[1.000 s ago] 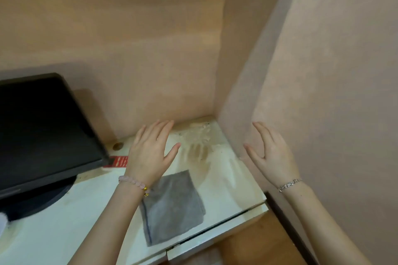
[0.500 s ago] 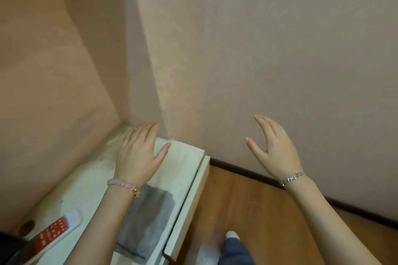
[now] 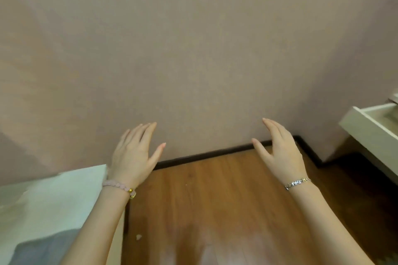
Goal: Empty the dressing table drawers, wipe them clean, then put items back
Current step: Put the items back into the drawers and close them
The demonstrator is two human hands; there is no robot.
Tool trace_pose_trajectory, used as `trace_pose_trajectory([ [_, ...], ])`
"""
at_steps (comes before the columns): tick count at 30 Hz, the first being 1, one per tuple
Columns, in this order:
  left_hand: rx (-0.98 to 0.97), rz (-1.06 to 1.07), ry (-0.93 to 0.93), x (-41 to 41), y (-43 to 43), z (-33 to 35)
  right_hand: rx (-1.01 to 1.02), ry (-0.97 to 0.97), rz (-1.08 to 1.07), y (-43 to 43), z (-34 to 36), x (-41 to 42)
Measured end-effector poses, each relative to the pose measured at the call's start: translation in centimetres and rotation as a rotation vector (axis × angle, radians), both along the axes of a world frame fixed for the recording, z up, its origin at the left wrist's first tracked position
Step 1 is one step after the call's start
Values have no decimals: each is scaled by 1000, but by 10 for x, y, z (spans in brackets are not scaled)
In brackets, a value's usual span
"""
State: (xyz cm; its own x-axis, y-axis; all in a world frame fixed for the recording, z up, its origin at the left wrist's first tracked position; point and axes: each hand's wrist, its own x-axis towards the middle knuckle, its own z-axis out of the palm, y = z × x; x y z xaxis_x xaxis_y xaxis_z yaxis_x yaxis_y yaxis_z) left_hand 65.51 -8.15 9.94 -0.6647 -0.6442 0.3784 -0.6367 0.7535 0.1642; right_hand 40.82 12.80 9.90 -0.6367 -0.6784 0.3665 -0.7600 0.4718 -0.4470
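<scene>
Grey cloth [image 3: 43, 247]: we find it lying flat on the white table top [image 3: 53, 195] in the lower left corner, partly hidden by the left forearm and cut off by the frame edge.
White table top: its bare surface meets the wall [image 3: 193, 49] at far left.
Left hand [image 3: 134, 152]: we see it raised in the air beyond the table's corner, fingers straight and together, thumb spread, holding nothing.
Pink bead bracelet [image 3: 118, 186]: it sits on the left wrist, with a gold bead on its right side.
Wall: plain, and it fills the upper frame.
Dark skirting [image 3: 204, 154]: it runs along the foot of the wall between the two hands.
Wooden floor [image 3: 215, 211]: a small pale scrap [image 3: 139, 236] lies on it just beside the table.
Right hand [image 3: 282, 152]: raised, fingers straight, thumb out, empty, well apart from the left hand.
Silver bracelet [image 3: 298, 183]: it is worn on the right wrist.
White drawer [image 3: 366, 133]: we see it at the right edge with its inside exposed, touched by neither hand. We cannot make out any contents.
</scene>
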Motion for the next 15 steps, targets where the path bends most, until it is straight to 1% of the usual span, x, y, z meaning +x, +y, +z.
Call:
trace_pose_trajectory([
  [8,12,-265,-22,-127,55,-8,94,-68,-264,106,-6,-52],
  [15,-2,-474,-32,-220,78,-12,109,-98,-494,158,-11,-95],
])
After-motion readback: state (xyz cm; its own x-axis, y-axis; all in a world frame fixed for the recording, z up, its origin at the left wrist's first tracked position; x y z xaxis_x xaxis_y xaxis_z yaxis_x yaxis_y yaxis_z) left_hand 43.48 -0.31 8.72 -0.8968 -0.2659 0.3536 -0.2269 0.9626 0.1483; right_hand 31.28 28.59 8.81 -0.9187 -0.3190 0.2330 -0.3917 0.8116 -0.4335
